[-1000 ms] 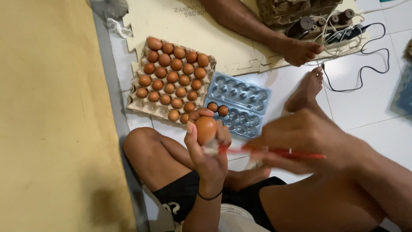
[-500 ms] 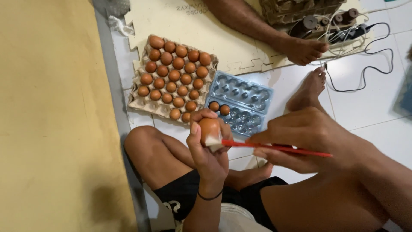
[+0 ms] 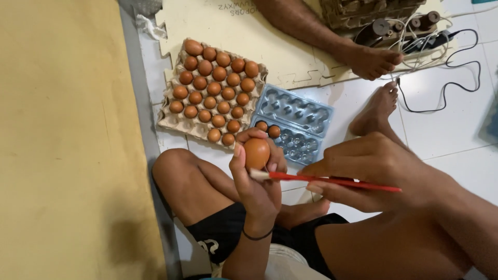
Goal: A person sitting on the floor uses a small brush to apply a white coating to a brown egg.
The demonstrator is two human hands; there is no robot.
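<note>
My left hand [image 3: 258, 179] holds a brown egg [image 3: 256, 153] upright in its fingers, just in front of my knees. My right hand [image 3: 371, 171] grips a thin red brush [image 3: 332, 181], and the brush's pale tip touches the lower side of the egg. Behind the egg lies an open clear plastic egg box [image 3: 295, 122] with two brown eggs in its near-left corner. Left of that box sits a grey cardboard egg tray [image 3: 171, 120] filled with several brown eggs.
A yellow wall or board [image 3: 62, 140] fills the left side. A pale foam mat [image 3: 311, 62] lies at the back, with another person's leg and foot [image 3: 371, 59] on it. A power strip with plugs and black cable [image 3: 441, 72] is at the top right.
The egg and both hands have shifted slightly; the brush tip has slid from the egg's middle down to its lower side.
</note>
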